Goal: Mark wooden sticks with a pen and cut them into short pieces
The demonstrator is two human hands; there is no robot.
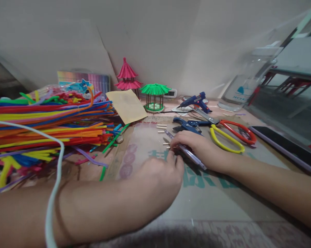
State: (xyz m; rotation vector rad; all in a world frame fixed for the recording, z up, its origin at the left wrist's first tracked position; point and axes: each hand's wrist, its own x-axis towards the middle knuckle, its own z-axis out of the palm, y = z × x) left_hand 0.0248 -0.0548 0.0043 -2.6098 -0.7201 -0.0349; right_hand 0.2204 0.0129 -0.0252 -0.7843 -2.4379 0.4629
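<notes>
A pale purple pen rests in my right hand, its tip pointing up and left. My left hand is closed, with its fingertips meeting those of my right hand. Whatever is pinched there is hidden by the fingers. Just beyond and left of the fingertips, several short wooden sticks lie on the cardboard sheet. Blue-handled cutters lie behind my right hand. Scissors with red and yellow handles lie open to the right of them.
Bundles of coloured pipe cleaners fill the left side, with a white cable in front. At the back stand a green-roofed model pavilion, a pink one and a blue glue gun. A phone and a large bottle are right.
</notes>
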